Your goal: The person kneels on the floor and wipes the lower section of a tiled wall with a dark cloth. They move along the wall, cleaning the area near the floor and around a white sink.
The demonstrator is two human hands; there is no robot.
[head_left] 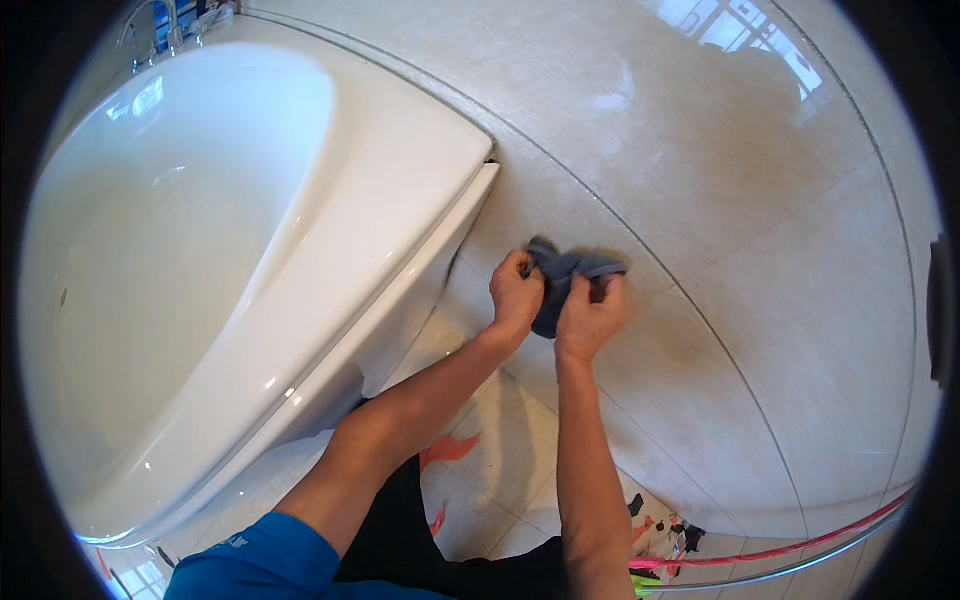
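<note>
A small dark grey-blue piece of cloth (547, 318) hangs between my two hands, bunched and partly blurred at its upper edge. Whether it is a garment or a rag I cannot tell. My left hand (517, 294) pinches its left side, fingers closed. On the other side, my right hand (590, 316) grips the upper right part, with the fingertips near its edge. The cloth is held in front of the tiled wall (720, 330), just right of the bathtub's corner. Parts of it are hidden behind my fingers.
A large white bathtub (390, 130) fills the left side, with a chrome faucet (172, 35) at its far end. On the floor below lie a red scrap (450, 450) and several small dark and red pieces (688, 535). A red line and metal rail (800, 548) curve along the lower right.
</note>
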